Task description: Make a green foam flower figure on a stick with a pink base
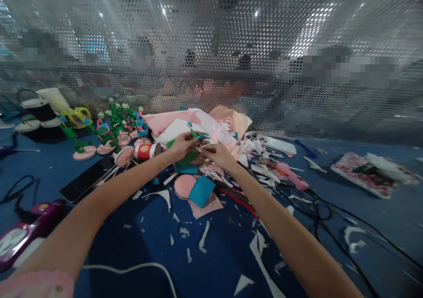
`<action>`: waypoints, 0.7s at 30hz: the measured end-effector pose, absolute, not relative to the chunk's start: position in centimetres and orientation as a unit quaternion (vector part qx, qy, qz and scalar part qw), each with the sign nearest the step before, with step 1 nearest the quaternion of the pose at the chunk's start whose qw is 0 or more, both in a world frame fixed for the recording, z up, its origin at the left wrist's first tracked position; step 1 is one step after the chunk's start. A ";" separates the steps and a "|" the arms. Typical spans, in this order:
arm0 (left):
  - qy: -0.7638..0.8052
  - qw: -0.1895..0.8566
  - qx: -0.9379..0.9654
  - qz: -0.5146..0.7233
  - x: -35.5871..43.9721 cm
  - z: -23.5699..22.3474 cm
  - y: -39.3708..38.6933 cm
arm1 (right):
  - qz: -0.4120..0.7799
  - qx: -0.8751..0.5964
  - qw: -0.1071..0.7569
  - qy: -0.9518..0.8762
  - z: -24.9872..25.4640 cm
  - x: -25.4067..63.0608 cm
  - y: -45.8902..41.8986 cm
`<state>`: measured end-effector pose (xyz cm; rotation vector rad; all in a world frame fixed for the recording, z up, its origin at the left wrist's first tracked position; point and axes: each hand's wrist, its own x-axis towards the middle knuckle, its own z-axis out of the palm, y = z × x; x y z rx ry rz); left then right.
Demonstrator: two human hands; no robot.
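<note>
The left arm (pixel 112 201) reaches in from the near left, elbow slightly bent, and its left hand (pixel 185 146) is over the middle of the scene, fingers pointing right and gripping a small teal piece (pixel 200 136). That piece is between the two hands, at the far side of the heap. One green sheet (pixel 189 158) is just under this hand; whether it is held I cannot tell. The right arm (pixel 277 210) comes from the near right, nearly straight, and its right hand (pixel 218 155) points left, thumb and forefinger closed in a pinch near the other fingertips; what is between them is too small to tell.

Counting from the left: one purple device (pixel 29 227) at the near left, one black phone (pixel 86 180), at least five pink discs (pixel 84 153) around the far-left flowers (pixel 119 117), and one red-labelled roll (pixel 146 151). In the middle, two blue squares (pixel 202 191), the nearer one partly over another pink disc. To the right, one pink glue gun (pixel 292 176), one white case (pixel 277 144) beyond it, and one floral packet (pixel 350 172) at the right
</note>
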<state>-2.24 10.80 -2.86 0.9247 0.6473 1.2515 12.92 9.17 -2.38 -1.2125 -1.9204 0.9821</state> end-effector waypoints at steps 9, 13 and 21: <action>0.297 0.673 0.403 0.545 -2.0 -3.6 10.7 | 0.339 -0.508 0.358 -0.706 -2.7 13.1 9.1; 0.314 0.670 0.401 0.540 -2.2 -3.6 11.0 | 0.379 -0.494 0.366 -0.692 -2.3 12.6 8.6; 0.303 0.678 0.392 0.544 -2.2 -3.4 10.9 | 0.521 -0.468 0.311 -0.643 -2.9 12.8 8.7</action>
